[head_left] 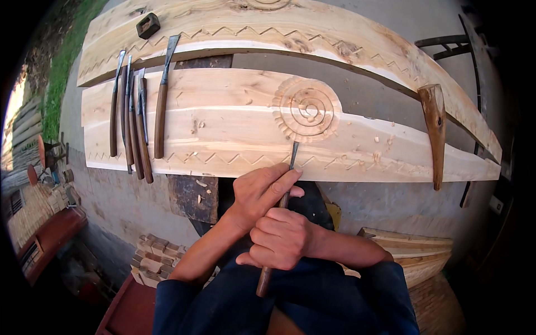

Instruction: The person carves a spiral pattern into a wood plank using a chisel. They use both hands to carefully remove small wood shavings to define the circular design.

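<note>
Both my hands hold one carving chisel (264, 281) with a dark wooden handle. My left hand (254, 192) is closed round its upper part, near the blade. Lower down, my right hand (281, 239) wraps the handle in a fist, and the butt sticks out below. The narrow metal tip meets the lower rim of a round carved spiral (307, 110) with a scalloped border. This carving is in a long pale board (229, 125), which also bears a zigzag line along its near edge. Wood chips (377, 139) lie on the board.
Several chisels (133, 120) lie side by side on the board's left. A thick wooden mallet (433, 134) rests across its right end. Beyond is a second carved board (223, 33) with a small dark block (148, 25) on it. Stacked wood pieces (153, 259) stand at lower left.
</note>
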`<move>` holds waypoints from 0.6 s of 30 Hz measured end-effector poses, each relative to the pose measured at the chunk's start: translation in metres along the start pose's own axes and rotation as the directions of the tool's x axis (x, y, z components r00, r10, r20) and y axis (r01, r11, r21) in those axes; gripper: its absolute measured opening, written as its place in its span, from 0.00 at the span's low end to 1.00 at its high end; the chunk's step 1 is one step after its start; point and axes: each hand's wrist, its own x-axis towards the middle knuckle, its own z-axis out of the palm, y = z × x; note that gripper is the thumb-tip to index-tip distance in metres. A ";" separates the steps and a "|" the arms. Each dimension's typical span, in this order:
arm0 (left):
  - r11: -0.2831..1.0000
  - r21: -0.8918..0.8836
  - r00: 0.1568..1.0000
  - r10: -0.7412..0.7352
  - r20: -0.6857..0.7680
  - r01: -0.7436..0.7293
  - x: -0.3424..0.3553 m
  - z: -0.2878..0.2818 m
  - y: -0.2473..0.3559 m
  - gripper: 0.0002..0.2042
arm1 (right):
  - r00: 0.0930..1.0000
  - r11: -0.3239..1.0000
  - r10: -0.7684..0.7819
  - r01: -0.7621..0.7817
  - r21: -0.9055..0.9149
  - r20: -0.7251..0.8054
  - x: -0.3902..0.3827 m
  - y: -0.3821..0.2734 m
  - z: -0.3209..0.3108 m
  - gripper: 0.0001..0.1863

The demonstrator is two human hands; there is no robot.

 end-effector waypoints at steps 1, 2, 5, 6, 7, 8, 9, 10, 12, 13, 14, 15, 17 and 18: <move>1.000 0.002 1.000 -0.002 -0.001 0.002 0.000 0.000 0.000 0.23 | 1.000 1.000 0.007 -0.007 0.011 0.011 0.000 0.000 0.000 0.27; 1.000 0.001 1.000 -0.003 0.000 0.003 0.000 -0.001 0.000 0.23 | 1.000 1.000 0.009 -0.009 0.012 0.011 0.000 0.000 0.001 0.27; 1.000 -0.005 1.000 -0.004 0.007 0.004 0.000 0.000 -0.001 0.24 | 1.000 1.000 0.017 -0.017 0.008 0.005 0.000 0.000 0.002 0.27; 1.000 -0.005 1.000 -0.003 -0.001 0.003 0.000 0.000 -0.001 0.26 | 1.000 1.000 0.019 -0.019 0.008 -0.004 0.001 0.000 0.003 0.27; 1.000 -0.003 1.000 0.000 -0.011 0.000 0.001 0.000 -0.001 0.29 | 1.000 1.000 0.020 -0.020 0.009 -0.013 0.002 0.000 0.003 0.28; 1.000 -0.003 1.000 0.001 -0.010 -0.001 0.001 0.000 -0.001 0.29 | 1.000 1.000 0.020 -0.019 0.009 -0.014 0.003 0.000 0.002 0.28; 1.000 -0.004 1.000 -0.001 -0.011 0.001 0.002 0.000 -0.001 0.29 | 0.999 1.000 0.028 -0.027 0.013 -0.020 0.005 -0.001 0.001 0.28; 1.000 -0.010 1.000 -0.007 -0.014 0.007 0.002 0.000 -0.002 0.28 | 0.999 0.999 0.038 -0.038 0.017 -0.020 0.006 -0.001 0.002 0.28; 1.000 -0.012 1.000 -0.006 -0.008 0.006 0.003 -0.002 -0.004 0.28 | 0.999 0.999 0.046 -0.046 0.008 -0.027 0.009 0.000 0.005 0.28; 1.000 -0.008 1.000 0.002 0.003 -0.002 0.005 -0.004 -0.004 0.28 | 0.998 0.999 0.049 -0.049 0.001 -0.042 0.010 0.000 0.005 0.29; 1.000 -0.009 1.000 0.002 0.004 -0.002 0.007 -0.005 -0.005 0.28 | 0.998 0.999 0.051 -0.051 0.000 -0.043 0.010 0.000 0.007 0.29; 1.000 -0.016 1.000 0.005 0.017 -0.005 0.008 -0.007 -0.005 0.27 | 0.998 0.999 0.047 -0.047 -0.011 -0.039 0.009 0.001 0.009 0.29; 1.000 -0.022 0.999 0.006 0.031 -0.005 0.009 -0.009 -0.007 0.27 | 0.998 0.999 0.044 -0.045 -0.019 -0.036 0.007 0.002 0.013 0.29; 0.999 -0.043 0.999 0.008 0.041 -0.006 0.009 -0.010 -0.009 0.27 | 0.998 0.999 0.038 -0.039 -0.027 -0.041 0.007 0.002 0.015 0.29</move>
